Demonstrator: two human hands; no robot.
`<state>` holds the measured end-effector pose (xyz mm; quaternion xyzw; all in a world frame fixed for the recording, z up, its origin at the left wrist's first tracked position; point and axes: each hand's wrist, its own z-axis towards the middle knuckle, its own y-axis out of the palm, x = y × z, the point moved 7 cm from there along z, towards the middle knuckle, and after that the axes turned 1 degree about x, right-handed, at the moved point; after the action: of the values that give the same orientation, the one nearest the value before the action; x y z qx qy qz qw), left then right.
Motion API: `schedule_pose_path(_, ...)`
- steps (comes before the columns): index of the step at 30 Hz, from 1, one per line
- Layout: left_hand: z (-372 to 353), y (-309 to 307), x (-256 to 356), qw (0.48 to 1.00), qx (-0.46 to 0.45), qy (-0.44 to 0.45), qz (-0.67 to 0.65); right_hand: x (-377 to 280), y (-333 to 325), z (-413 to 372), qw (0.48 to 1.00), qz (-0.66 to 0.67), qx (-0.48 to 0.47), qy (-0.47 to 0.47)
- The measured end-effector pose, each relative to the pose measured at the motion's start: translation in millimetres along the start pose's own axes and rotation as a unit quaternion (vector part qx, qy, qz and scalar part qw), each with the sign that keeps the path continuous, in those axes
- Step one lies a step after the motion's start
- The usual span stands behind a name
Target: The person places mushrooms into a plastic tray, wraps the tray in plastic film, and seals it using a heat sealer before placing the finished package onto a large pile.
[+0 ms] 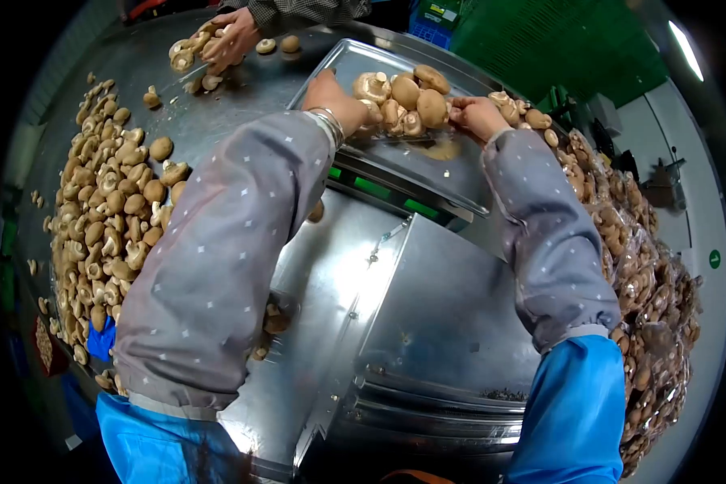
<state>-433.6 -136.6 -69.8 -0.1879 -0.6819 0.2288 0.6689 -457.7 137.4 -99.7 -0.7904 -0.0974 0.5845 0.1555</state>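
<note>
Several brown mushrooms point(405, 93) sit in a heap, apparently in a clear bag or wrap, over a shallow metal tray point(361, 58). The tray rests on a scale point(391, 194) with green displays along its front. My left hand point(339, 103) presses against the heap's left side, its fingers curled round and partly hidden by the mushrooms. On the right side of the heap, my right hand point(477, 117) pinches the edge of the clear wrap with thumb and fingers close together.
Loose mushrooms point(105, 202) cover the left of the metal table point(149, 60). Packed bags of mushrooms point(645, 290) are piled along the right. At the top left, a co-worker's hand point(234, 36) touches more mushrooms. A green crate point(548, 40) stands behind the tray.
</note>
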Motion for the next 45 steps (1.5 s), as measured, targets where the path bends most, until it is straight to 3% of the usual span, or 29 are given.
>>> schedule_pose_path(6, -83, -6, 70, 0.986, -0.086, 0.104, -0.095, -15, -67, -158, 0.997, 0.041, -0.036, 0.055)
schedule_pose_path(8, -131, 1, 90, 0.979, -0.158, 0.087, -0.095, 1, -95, -225, 0.993, 0.075, -0.038, 0.078)
schedule_pose_path(11, -203, 41, 97, 0.968, -0.202, 0.143, -0.052, 30, -128, -327, 0.988, 0.060, -0.038, 0.136)
schedule_pose_path(12, -229, 50, 103, 0.954, -0.271, 0.110, -0.063, 41, -137, -358, 0.986, 0.055, -0.023, 0.158)
schedule_pose_path(14, -269, 77, 103, 0.948, -0.295, 0.107, -0.044, 69, -154, -402, 0.982, 0.068, -0.021, 0.175)
schedule_pose_path(19, -320, 110, 104, 0.947, -0.291, 0.134, 0.018, 118, -176, -443, 0.980, 0.079, -0.004, 0.181)
schedule_pose_path(24, -329, 100, 116, 0.943, -0.296, 0.145, 0.052, 137, -180, -449, 0.986, 0.085, -0.007, 0.142)
schedule_pose_path(25, -326, 94, 106, 0.949, -0.279, 0.138, 0.052, 131, -187, -460, 0.993, 0.053, 0.005, 0.103)
schedule_pose_path(27, -341, 39, 116, 0.937, -0.241, 0.245, 0.065, 106, -207, -504, 0.974, -0.191, 0.024, -0.119)
schedule_pose_path(29, -369, -17, 121, 0.845, -0.214, 0.457, 0.175, 78, -210, -570, 0.904, -0.352, -0.013, -0.241)
schedule_pose_path(30, -389, -33, 124, 0.793, -0.250, 0.497, 0.247, 75, -206, -592, 0.876, -0.405, -0.032, -0.260)
schedule_pose_path(33, -428, -21, 114, 0.686, -0.231, 0.608, 0.326, 90, -184, -612, 0.800, -0.518, -0.007, -0.303)
schedule_pose_path(36, -426, 18, 106, 0.686, -0.215, 0.619, 0.316, 112, -173, -595, 0.821, -0.473, 0.023, -0.319)
schedule_pose_path(39, -425, 23, 109, 0.729, -0.219, 0.583, 0.284, 131, -178, -589, 0.902, -0.344, 0.066, -0.254)
schedule_pose_path(42, -402, 5, 79, 0.819, -0.388, 0.336, 0.255, 133, -192, -595, 0.954, -0.200, -0.020, -0.222)
schedule_pose_path(43, -399, -8, 74, 0.836, -0.425, 0.300, 0.175, 126, -197, -599, 0.993, -0.045, -0.054, -0.095)
schedule_pose_path(44, -397, -20, 70, 0.851, -0.480, 0.201, 0.074, 117, -200, -612, 0.989, 0.109, -0.086, 0.040)
schedule_pose_path(45, -397, -41, 84, 0.844, -0.527, 0.098, -0.006, 94, -213, -616, 0.986, 0.138, -0.089, 0.025)
